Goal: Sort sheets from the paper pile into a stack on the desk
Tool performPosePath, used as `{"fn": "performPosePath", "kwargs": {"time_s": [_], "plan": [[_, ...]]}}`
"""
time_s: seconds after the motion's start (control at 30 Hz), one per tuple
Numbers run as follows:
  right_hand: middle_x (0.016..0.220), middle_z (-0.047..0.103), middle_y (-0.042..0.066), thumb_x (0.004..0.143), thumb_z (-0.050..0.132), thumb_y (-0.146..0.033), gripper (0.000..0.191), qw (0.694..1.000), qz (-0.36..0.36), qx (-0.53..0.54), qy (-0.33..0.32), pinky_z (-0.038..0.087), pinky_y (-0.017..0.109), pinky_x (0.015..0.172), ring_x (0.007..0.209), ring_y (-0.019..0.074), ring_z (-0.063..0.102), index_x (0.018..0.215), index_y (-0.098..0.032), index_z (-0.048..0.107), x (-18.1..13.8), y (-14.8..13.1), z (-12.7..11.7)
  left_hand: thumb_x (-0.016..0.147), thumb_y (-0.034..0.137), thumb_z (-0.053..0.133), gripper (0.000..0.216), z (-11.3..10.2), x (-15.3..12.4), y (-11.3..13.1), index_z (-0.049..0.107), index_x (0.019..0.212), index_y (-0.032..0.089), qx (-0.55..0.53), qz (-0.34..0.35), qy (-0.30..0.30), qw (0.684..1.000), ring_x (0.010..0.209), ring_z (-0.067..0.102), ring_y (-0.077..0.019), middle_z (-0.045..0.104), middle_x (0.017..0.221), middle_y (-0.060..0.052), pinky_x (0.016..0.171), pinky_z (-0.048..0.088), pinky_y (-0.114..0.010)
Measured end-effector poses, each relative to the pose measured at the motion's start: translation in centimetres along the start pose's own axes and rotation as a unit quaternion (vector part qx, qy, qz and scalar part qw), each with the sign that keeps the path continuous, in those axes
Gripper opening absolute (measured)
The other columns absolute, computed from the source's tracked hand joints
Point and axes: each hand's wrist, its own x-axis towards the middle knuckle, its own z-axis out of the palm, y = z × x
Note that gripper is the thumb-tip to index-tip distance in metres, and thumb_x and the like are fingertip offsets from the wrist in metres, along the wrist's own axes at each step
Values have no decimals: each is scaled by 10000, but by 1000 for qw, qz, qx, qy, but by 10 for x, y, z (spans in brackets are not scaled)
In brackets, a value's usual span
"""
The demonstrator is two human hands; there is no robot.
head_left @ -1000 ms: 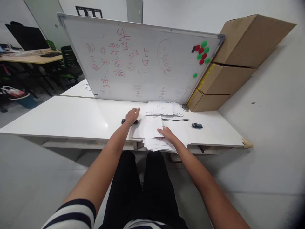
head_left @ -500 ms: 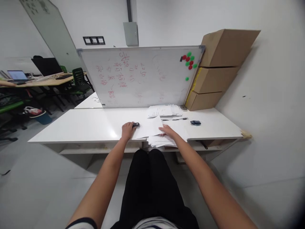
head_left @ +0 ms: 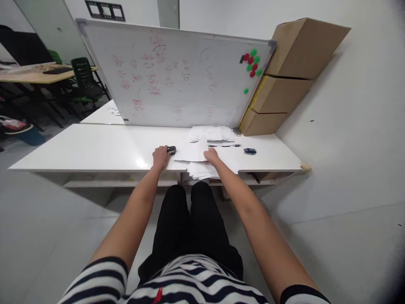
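My left hand [head_left: 160,158] is closed around a small black stapler [head_left: 171,149] that lies at the left edge of some white paper [head_left: 190,152]. My right hand [head_left: 211,156] pinches that paper by its right side, thumb on top; how many sheets it holds I cannot tell. Under it, a spread of loose papers [head_left: 201,170] hangs over the front edge of the white desk [head_left: 95,147]. Behind lies a stack of printed sheets [head_left: 207,133], with a dark pen [head_left: 234,145] just in front of it.
A small dark blue object [head_left: 249,151] sits right of the papers. The whiteboard [head_left: 177,76] leans at the back, with red and green magnets [head_left: 252,61]. Several cardboard boxes [head_left: 284,95] are stacked at the right, by the wall. An open shelf [head_left: 117,179] runs beneath the desktop.
The view has tipped downward, so more of the striped shirt shows. The stapler stays beside the left edge of the paper, and both hands keep their holds.
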Motion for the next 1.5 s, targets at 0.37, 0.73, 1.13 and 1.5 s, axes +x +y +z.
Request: {"fn": "performPosePath", "kwargs": {"time_s": [0.37,0.73,1.13,1.5], "plan": [[1023,667,149,855,389,-236,318,948,8,-284,146,496,351,783,958,278,621,1052,-153,624,6,17,-108,948,425,360,389,4,3,-4,485,1256,223,15,18,10,1000,1099,459,-315,544,1198,-132,872,397,-433],[1568,106,201,815,536,-292,779,867,-57,-463,175,158,643,1072,1433,398,40,1483,-149,161,26,54,-73,940,416,400,372,4,4,-2,497,1250,235,4,20,15,1000,1114,463,-301,553,1206,-125,884,387,-422],[1557,232,165,932,316,-474,646,879,-193,-414,139,150,589,1106,1430,324,165,1486,-151,233,150,55,12,948,406,401,342,7,8,-2,493,1240,253,10,22,17,1000,1093,480,-268,566,1203,-103,873,395,-395],[1029,694,141,973,237,-427,493,892,-164,-404,120,352,431,952,1005,272,605,1120,-161,626,100,33,-41,951,402,381,369,6,8,-1,478,1269,240,1,24,20,1000,1117,471,-279,556,1218,-118,896,387,-412]]}}
